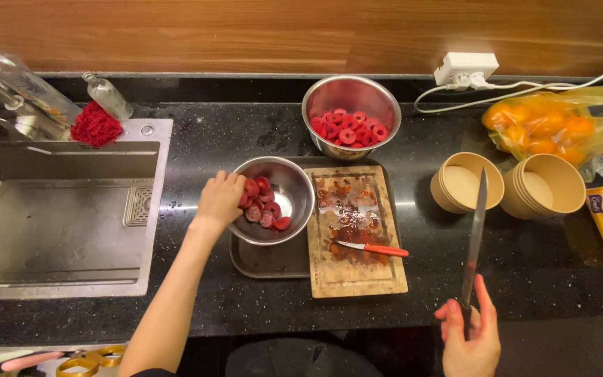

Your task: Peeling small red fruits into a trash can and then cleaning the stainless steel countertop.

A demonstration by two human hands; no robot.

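The left hand [219, 199] reached into the near steel bowl [294, 183], its fingers [235, 183] curled down among the dark red fruit pieces [263, 206]; whether they had closed on a piece could not be told, since the back of the hand hid the tips. That bowl sat tilted on a dark tray [273, 262] just beside the wooden cutting board [357, 230].

The right hand [470, 338] held a long knife [474, 234] low at the tabletop [246, 132] edge, fingers wrapped loosely about the handle, some splayed, the blade pointing away toward the stacked paper bowls [463, 181].

The chief risk seemed to lie in that loose grasp: with several fingers lifted, the knife could twist or drop. Its tip stood close to the paper bowls and could knock them if it swung. The near bowl, resting partly on the tray's rim, looked liable to tip under the pressing hand and spill fruit onto the tabletop. A small red-handled knife [375, 248] lay across the stained board, its blade toward the near bowl, where a hand coming back across might catch it. The far steel bowl [352, 94] of cut red rings [349, 129] stood well clear.
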